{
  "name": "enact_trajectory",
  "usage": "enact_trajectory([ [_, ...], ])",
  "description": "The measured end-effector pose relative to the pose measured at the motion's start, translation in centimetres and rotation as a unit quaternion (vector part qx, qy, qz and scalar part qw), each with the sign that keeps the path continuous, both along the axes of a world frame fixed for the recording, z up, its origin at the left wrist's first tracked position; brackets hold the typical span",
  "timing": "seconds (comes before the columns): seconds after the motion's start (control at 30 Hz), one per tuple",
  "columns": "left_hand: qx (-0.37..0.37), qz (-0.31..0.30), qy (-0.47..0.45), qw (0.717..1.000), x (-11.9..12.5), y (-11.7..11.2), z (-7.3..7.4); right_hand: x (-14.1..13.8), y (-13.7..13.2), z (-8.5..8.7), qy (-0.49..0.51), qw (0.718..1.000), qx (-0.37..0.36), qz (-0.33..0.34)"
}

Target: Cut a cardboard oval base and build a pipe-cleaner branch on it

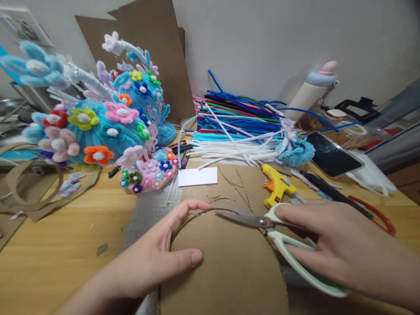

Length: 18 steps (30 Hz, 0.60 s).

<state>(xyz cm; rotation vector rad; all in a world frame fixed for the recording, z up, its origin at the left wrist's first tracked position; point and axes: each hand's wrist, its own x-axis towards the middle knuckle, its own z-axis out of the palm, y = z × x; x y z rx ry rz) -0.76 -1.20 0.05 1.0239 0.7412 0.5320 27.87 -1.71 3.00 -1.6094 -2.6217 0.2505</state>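
Note:
A piece of brown cardboard (226, 267) with a rounded top edge lies in front of me. My left hand (173, 245) grips its upper left side, thumb on the face and fingers behind the edge. In my right hand (341, 249) are scissors (252, 221) with pale green and white handles, fingers and thumb through the loops. One blade lies along the rounded edge near the top right of the cardboard. Thin cut strips of cardboard (238, 188) are scattered just beyond that edge.
A yellow glue gun (277, 186) and a white card (197, 176) lie beyond the cardboard. Fuzzy-flowered blue craft pieces (98, 131) stand at left. Bundled pipe cleaners (236, 127) fill the back. A phone (333, 154), red-handled scissors (374, 214) and a white bottle (306, 98) are at right.

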Motion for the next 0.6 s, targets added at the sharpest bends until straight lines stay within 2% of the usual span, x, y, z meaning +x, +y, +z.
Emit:
enact_trajectory([
  [0.1,-0.004,-0.002,-0.009,1.0,0.1,0.0,-0.1,0.3,0.1,0.0,-0.02,0.997,-0.066,0.028],
  [0.27,0.018,-0.005,0.0,1.0,0.0,0.0,-0.5,0.9,0.4,-0.1,-0.027,0.998,-0.034,0.056],
  [0.6,-0.003,-0.01,-0.025,1.0,0.3,0.0,-0.5,1.7,0.9,0.0,-0.05,0.993,-0.009,0.104],
])
